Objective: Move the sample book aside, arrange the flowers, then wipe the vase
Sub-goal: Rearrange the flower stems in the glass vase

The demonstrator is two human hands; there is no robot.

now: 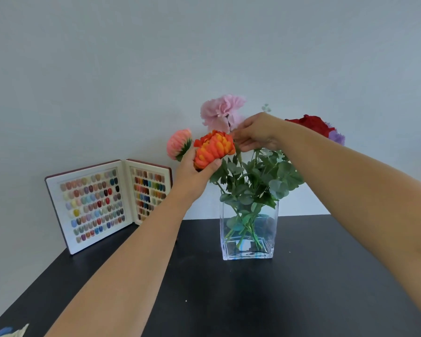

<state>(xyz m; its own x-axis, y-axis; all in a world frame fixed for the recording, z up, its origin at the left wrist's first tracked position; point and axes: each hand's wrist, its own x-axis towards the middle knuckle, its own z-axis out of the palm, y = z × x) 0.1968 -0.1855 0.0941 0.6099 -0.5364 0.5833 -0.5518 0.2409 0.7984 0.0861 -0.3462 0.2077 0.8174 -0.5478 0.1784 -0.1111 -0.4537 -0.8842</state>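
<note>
A clear rectangular glass vase stands on the black table, holding green stems and several artificial flowers. My left hand cups the orange flower from below. My right hand pinches a stem just under the pink carnation. A salmon flower pokes out at the left; a red flower and a purple flower sit behind my right forearm. The open sample book of coloured nail tips stands upright at the table's back left, against the wall.
A pale wall rises directly behind the table. A bit of light cloth and something blue show at the bottom left corner. Bare black tabletop lies in front of the vase.
</note>
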